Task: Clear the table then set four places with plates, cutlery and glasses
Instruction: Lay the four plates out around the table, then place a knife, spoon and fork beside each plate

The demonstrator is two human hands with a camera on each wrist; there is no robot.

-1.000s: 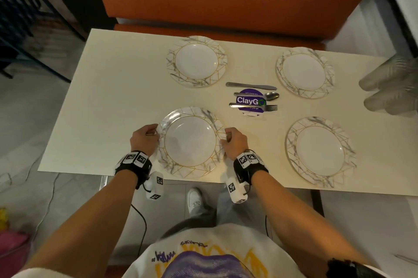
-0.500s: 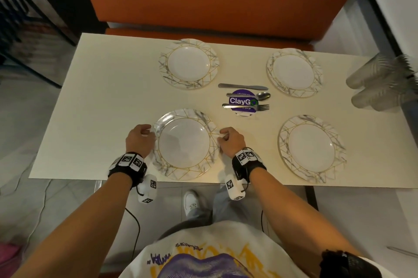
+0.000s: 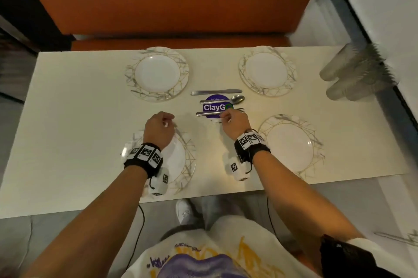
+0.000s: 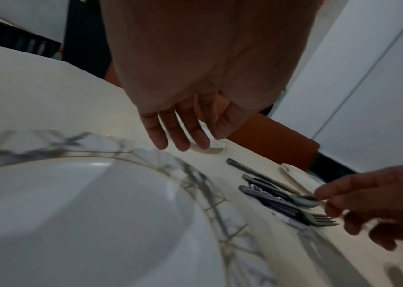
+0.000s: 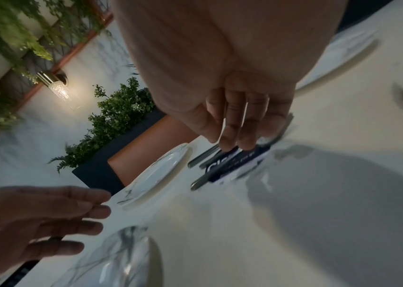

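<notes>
Four white plates with gold and grey lines lie on the cream table (image 3: 67, 119): far left (image 3: 157, 73), far right (image 3: 267, 71), near right (image 3: 290, 145) and near left (image 3: 181, 164), the last partly under my left wrist. A knife (image 3: 216, 92), a spoon (image 3: 235, 99) and a fork (image 3: 208, 114) lie across a purple sticker (image 3: 214, 107) in the middle. My left hand (image 3: 166, 122) hovers over the near left plate's far rim, fingers relaxed and empty. My right hand (image 3: 226, 117) reaches the fork's tine end (image 4: 321, 220) with loose fingers (image 5: 230, 141); no grip shows.
A cluster of clear glasses (image 3: 355, 74) lies at the table's right end beside a white wall. An orange bench (image 3: 172, 6) runs behind the far edge. My legs and a shoe (image 3: 185, 210) show below the near edge.
Both hands have let go of the near left plate's rim. The left hand rose over its far edge; the right hand moved forward and right to the cutlery.
</notes>
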